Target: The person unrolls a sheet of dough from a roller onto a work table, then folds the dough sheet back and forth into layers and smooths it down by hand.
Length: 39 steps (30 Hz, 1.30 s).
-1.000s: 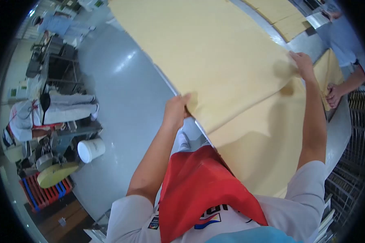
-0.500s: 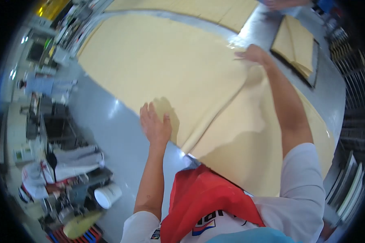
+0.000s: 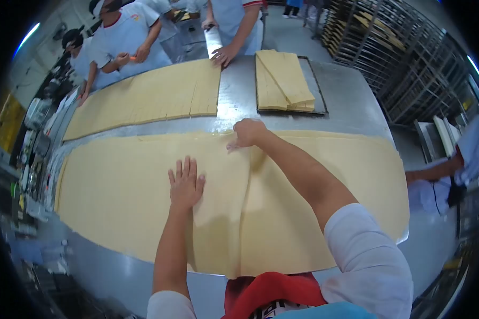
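A wide pale yellow dough sheet (image 3: 112, 186) covers the near part of the metal table. Its upper layer ends in a raised edge across the middle, over a lower layer (image 3: 292, 228) on the right. My left hand (image 3: 186, 186) lies on the upper layer with its fingers spread. At the far side of the sheet, beside the raised edge, my right hand (image 3: 246, 134) has its fingers curled on the dough's far margin.
Beyond lies a second sheet (image 3: 149, 98) cut into strips. Stacked dough pieces (image 3: 282, 80) rest on a dark tray. A co-worker's hand (image 3: 224, 55) touches the cut sheet near a broad blade (image 3: 213, 40). Other people stand behind. Racks (image 3: 399, 58) are at the right.
The view has turned toward the table's far side. My right hand remains near the dough's far edge, its fingers more curled. My left hand has gone from the near edge onto the upper layer.
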Tool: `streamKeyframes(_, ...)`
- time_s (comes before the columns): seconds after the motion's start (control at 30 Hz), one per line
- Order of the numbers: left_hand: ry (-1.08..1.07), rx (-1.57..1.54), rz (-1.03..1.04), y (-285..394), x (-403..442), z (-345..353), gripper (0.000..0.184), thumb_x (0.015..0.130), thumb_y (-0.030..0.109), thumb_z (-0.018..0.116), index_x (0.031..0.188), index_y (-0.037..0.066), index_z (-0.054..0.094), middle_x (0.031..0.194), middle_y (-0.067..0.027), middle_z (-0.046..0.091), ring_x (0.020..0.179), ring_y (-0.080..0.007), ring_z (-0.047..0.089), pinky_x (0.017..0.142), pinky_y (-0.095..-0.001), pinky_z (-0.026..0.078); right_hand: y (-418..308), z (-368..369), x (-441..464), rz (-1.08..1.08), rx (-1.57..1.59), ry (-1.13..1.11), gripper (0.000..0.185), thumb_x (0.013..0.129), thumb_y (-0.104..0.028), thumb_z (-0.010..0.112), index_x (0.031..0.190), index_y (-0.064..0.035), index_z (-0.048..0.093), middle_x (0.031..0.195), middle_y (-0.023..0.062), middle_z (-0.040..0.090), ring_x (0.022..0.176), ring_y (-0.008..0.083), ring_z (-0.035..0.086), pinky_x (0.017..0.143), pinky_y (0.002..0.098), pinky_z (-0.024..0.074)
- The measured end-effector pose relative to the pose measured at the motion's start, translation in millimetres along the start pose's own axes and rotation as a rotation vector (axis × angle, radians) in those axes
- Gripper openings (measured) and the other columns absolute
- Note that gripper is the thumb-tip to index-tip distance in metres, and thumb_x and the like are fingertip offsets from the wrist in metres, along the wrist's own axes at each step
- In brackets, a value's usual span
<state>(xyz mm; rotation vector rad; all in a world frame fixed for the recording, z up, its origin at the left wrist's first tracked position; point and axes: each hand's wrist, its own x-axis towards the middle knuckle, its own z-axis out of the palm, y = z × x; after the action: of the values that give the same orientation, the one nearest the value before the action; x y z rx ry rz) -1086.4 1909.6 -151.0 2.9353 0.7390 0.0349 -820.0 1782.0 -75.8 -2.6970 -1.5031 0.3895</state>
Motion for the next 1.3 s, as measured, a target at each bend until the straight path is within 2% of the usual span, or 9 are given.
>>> streamKeyframes(0.17,0.086,-0.237,0.401,-40.2,115.7,-1.1,0.097,0.085,0.063,0.063,0.157,0.008,0.029,0.163,-0.0137,0.03,0.152,-0.0404,0.02,0.121,-0.0607,0.011,-23.6,-23.0,-8.5,-0.103,-0.068,0.1,0.041,0.084,-0.048,0.072,0.104,-0.0122,0.071,0.106,0.011,0.072,0.101,0.0311,0.07,0.083,0.0453,0.056)
streamKeyframes(0.3,-0.29,-0.348,0.538,-37.9,187.6,-33.0,0.092,0.052,0.045,0.094,0.131,0.008,0.064,0.129,-0.0147,0.067,0.122,-0.0332,0.06,0.105,-0.0432,0.045,-10.9,-10.4,-10.1,-0.385,-0.315,0.404,0.027,0.086,-0.042,0.071,0.081,-0.0156,0.067,0.082,0.0032,0.067,0.081,0.0285,0.068,0.066,0.044,0.0536)
streamKeyframes(0.37,-0.499,-0.486,0.48,-30.8,188.3,-53.4,0.076,0.051,0.039,0.093,0.116,0.006,0.072,0.116,-0.0154,0.071,0.109,-0.0297,0.067,0.092,-0.0386,0.052,6.4,1.5,-18.3,-0.382,-0.069,0.615,0.026,0.087,-0.041,0.071,0.081,-0.0153,0.066,0.081,0.003,0.065,0.076,0.0292,0.066,0.065,0.0445,0.0522)
streamKeyframes(0.6,-0.591,-0.1,0.514,-18.9,190.3,-42.5,0.067,0.064,0.035,0.088,0.12,0.003,0.068,0.107,-0.0139,0.07,0.105,-0.0331,0.066,0.091,-0.042,0.052,-6.9,6.8,-9.6,0.086,-0.185,0.098,0.025,0.085,-0.031,0.072,0.095,-0.0095,0.067,0.113,0.0107,0.063,0.106,0.031,0.062,0.086,0.0485,0.05)
streamKeyframes(0.67,-0.128,-0.181,0.716,-25.1,183.1,-18.4,0.055,0.071,0.033,0.084,0.114,0.003,0.067,0.104,-0.0127,0.07,0.103,-0.0345,0.065,0.088,-0.0457,0.051,-12.0,13.8,2.3,-0.029,-0.283,0.099,0.04,0.083,-0.027,0.073,0.116,-0.0071,0.064,0.126,0.0122,0.061,0.122,0.0325,0.057,0.102,0.047,0.0464)
streamKeyframes(0.8,-0.223,-0.239,0.752,-29.8,172.3,-26.6,0.048,0.073,0.034,0.082,0.107,0.004,0.067,0.102,-0.0111,0.07,0.103,-0.0336,0.066,0.087,-0.0479,0.05,-47.0,17.2,17.2,-0.015,0.249,-0.058,0.059,0.077,-0.033,0.08,0.129,-0.0099,0.063,0.136,0.0128,0.06,0.125,0.0346,0.056,0.103,0.0441,0.0474)
streamKeyframes(0.97,-0.332,-0.178,0.456,-38.4,160.9,-57.8,0.047,0.074,0.035,0.083,0.108,0.008,0.069,0.101,-0.0107,0.073,0.098,-0.0315,0.068,0.084,-0.0429,0.052,-51.0,22.9,19.1,0.07,0.116,-0.139,0.042,0.08,-0.029,0.079,0.115,-0.0071,0.068,0.115,0.0187,0.066,0.112,0.0376,0.061,0.094,0.046,0.0483)
streamKeyframes(1.17,-0.709,-0.489,0.448,-48.5,186.6,-64.7,0.053,0.075,0.038,0.084,0.117,0.008,0.073,0.1,-0.0085,0.075,0.09,-0.0203,0.07,0.085,-0.0328,0.052,-23.1,-14.6,14.8,-0.049,0.25,-0.002,0.038,0.083,-0.035,0.076,0.097,-0.0019,0.065,0.091,0.0197,0.064,0.09,0.0347,0.061,0.079,0.0444,0.0464)
streamKeyframes(1.3,-0.506,-0.446,0.504,-39.4,188.0,-53.0,0.045,0.072,0.041,0.086,0.093,0.004,0.07,0.084,-0.008,0.071,0.077,-0.0202,0.064,0.072,-0.0372,0.049,-9.0,12.8,22.7,0.001,0.463,0.104,0.04,0.09,-0.038,0.07,0.092,-0.0002,0.058,0.084,0.0176,0.059,0.081,0.0297,0.056,0.075,0.04,0.0445)
